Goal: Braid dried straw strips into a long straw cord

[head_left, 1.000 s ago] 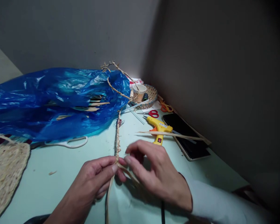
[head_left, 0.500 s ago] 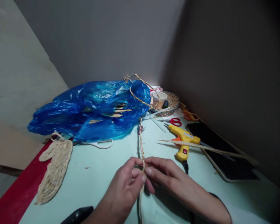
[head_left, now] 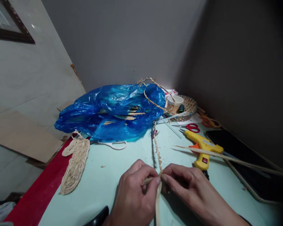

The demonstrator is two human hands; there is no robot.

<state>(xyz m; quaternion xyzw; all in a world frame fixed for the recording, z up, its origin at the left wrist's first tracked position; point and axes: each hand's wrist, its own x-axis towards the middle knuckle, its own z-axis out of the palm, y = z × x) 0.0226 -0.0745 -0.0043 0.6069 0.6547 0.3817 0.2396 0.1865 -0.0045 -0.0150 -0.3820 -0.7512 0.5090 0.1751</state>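
A thin braided straw cord (head_left: 158,152) runs from the blue bag toward me, with loose flat strands hanging below my fingers. My left hand (head_left: 139,188) is closed, thumb and index finger pinching a strand at the braid's lower end. My right hand (head_left: 188,185) pinches the braid from the other side, its fingertips touching the cord just beside the left thumb. The far part of the cord loops over the bag and the woven basket. A flat coiled straw piece (head_left: 75,166) lies to the left.
A blue plastic bag (head_left: 91,110) with straw strips stands at the back. On the right are a woven basket (head_left: 190,108), red-handled scissors (head_left: 192,127), a yellow glue gun (head_left: 204,149), a long straw strip (head_left: 235,160) and a dark tablet (head_left: 254,169). White-handled scissors (head_left: 115,145) lie by the bag.
The view has swung left, so everything sits farther right. My left fingers now hold one strand out sideways from the braid; my right hand stays pinched on the cord.
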